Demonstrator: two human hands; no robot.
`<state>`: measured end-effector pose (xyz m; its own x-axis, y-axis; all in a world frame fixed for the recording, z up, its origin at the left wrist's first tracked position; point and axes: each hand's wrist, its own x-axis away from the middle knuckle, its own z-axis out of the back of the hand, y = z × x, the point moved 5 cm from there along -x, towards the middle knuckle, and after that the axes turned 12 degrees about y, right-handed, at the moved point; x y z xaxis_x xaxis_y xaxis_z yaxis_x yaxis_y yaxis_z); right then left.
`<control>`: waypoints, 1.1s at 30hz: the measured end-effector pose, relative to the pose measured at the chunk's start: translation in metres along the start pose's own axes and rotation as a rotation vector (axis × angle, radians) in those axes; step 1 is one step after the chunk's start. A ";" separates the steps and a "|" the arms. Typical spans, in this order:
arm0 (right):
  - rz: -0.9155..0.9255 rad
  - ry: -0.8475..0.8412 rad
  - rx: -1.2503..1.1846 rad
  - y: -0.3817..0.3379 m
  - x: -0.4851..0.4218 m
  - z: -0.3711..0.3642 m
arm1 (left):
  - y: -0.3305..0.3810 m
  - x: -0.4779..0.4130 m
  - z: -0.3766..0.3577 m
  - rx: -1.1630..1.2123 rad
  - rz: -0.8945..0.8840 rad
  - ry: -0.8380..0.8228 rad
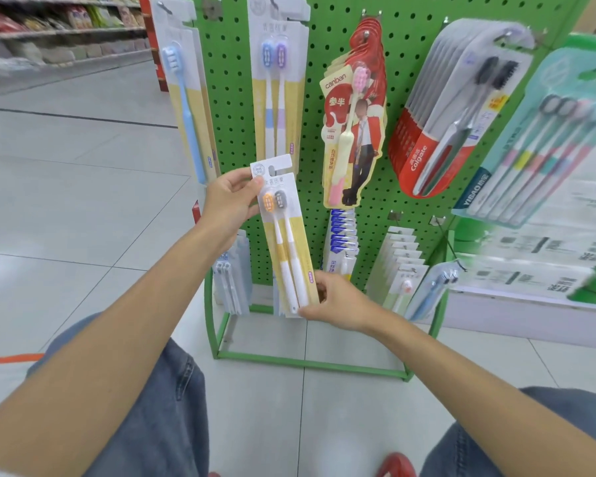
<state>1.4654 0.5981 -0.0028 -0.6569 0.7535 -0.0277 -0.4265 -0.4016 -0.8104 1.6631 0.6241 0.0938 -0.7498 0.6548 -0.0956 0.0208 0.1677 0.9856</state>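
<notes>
Toothbrush pack (pixel 287 235) near-upright before pegboard (pixel 234 108); left hand (pixel 229 203) pinches hang-tab end, right hand (pixel 338 302) pinches bottom end.

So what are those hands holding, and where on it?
A toothbrush pack with two brushes: the left hand grips its top end beside the hang tab, and the right hand pinches its bottom end.
</notes>
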 end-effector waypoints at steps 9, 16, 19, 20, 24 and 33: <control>0.139 -0.023 0.252 0.003 0.001 -0.015 | -0.001 0.021 -0.018 -0.364 -0.082 -0.252; 0.048 0.007 -0.061 0.002 0.005 -0.012 | -0.004 0.014 -0.011 -0.181 -0.032 -0.189; 0.064 0.179 0.012 -0.001 0.001 -0.002 | -0.005 0.011 -0.009 -0.090 -0.006 -0.163; 0.053 0.209 0.025 -0.001 -0.001 0.000 | -0.006 0.012 -0.010 -0.094 -0.012 -0.159; -0.012 0.256 0.016 0.006 -0.007 0.004 | -0.008 0.019 -0.016 -0.109 0.010 -0.206; -0.012 0.362 -0.165 -0.011 -0.018 0.027 | -0.025 0.048 -0.039 -0.132 0.162 -0.492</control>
<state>1.4648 0.5750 0.0228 -0.3783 0.9042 -0.1982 -0.3082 -0.3249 -0.8941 1.6007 0.6228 0.0702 -0.3447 0.9380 0.0366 0.0035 -0.0377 0.9993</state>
